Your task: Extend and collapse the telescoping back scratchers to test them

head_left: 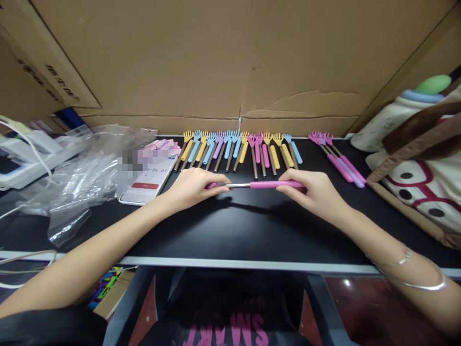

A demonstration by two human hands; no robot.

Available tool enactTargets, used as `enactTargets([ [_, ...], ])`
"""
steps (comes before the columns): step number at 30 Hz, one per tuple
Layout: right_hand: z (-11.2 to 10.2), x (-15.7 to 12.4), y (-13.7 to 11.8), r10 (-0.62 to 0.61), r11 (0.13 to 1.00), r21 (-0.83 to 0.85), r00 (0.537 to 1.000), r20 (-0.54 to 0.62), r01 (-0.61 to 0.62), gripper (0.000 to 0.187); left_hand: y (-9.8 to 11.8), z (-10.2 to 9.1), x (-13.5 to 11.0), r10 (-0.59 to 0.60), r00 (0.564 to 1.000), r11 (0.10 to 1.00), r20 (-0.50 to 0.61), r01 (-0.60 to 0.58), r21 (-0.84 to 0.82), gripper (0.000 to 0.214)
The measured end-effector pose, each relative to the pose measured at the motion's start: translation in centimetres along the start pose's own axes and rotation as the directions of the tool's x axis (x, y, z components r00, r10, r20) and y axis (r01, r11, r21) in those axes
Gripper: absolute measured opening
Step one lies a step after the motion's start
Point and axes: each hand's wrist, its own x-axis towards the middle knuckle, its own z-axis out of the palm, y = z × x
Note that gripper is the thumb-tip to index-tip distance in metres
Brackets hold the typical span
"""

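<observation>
A back scratcher (266, 184) with a pink grip sleeve and a metal rod is held level above the black desk. My left hand (196, 188) is closed round its pink head end, mostly hidden by the fingers. At the other end, my right hand (312, 192) pinches the pink sleeve between thumb and fingers. Behind my hands lies a row of several claw heads on rods (258, 158), with yellow, blue, purple and pink sleeves (274, 158) beside them. To the right, several put-together back scratchers (340, 161) with pink and purple sleeves lie side by side.
A phone (149, 180) showing a timer lies left of my left hand, near crumpled clear plastic bags (97, 158). A white power strip (32, 156) with cables is farther left. Cardboard (223, 62) walls the back. A bottle (389, 117) and a fabric bag (425, 178) stand right.
</observation>
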Motion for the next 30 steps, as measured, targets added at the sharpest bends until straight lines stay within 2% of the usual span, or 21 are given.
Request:
enactTargets([
  [11, 0.1, 0.3, 0.2, 0.096, 0.992, 0.078, 0.995, 0.038, -0.099, 0.023, -0.1, -0.5, -0.2, 0.046, 0.996, 0.991, -0.078, -0.035, 0.128, 0.031],
  [14, 0.0, 0.3, 0.2, 0.102, 0.986, 0.133, 0.994, 0.032, -0.105, 0.023, 0.0, -1.1, -0.3, 0.051, 0.993, 0.990, -0.105, -0.036, 0.137, 0.030],
  [17, -0.1, 0.3, 0.4, 0.167, 0.959, 0.223, 0.984, 0.061, -0.176, 0.025, 0.1, -1.8, -0.3, 0.023, 0.994, 0.995, -0.106, -0.012, 0.102, 0.028],
  [20, 0.1, 0.3, 0.7, 0.260, 0.892, 0.346, 0.956, 0.137, -0.292, 0.030, -0.1, -2.3, -0.1, -0.022, 0.994, 0.999, -0.104, 0.018, -0.034, 0.027],
  [23, 0.5, 0.4, 1.1, 0.309, 0.819, 0.442, 0.930, 0.200, -0.367, 0.034, -0.7, -2.5, 0.2, -0.078, 0.990, 0.958, -0.115, 0.043, -0.283, 0.030],
  [27, 1.2, 0.4, 1.5, 0.354, 0.718, 0.552, 0.905, 0.236, -0.425, 0.036, -1.4, -2.1, 0.6, -0.168, 0.983, 0.824, -0.068, 0.102, -0.557, 0.036],
  [30, 1.5, 0.4, 1.6, 0.404, 0.574, 0.679, 0.880, 0.251, -0.457, 0.040, -1.5, -1.6, 0.8, -0.235, 0.971, 0.698, 0.038, 0.196, -0.689, 0.039],
])
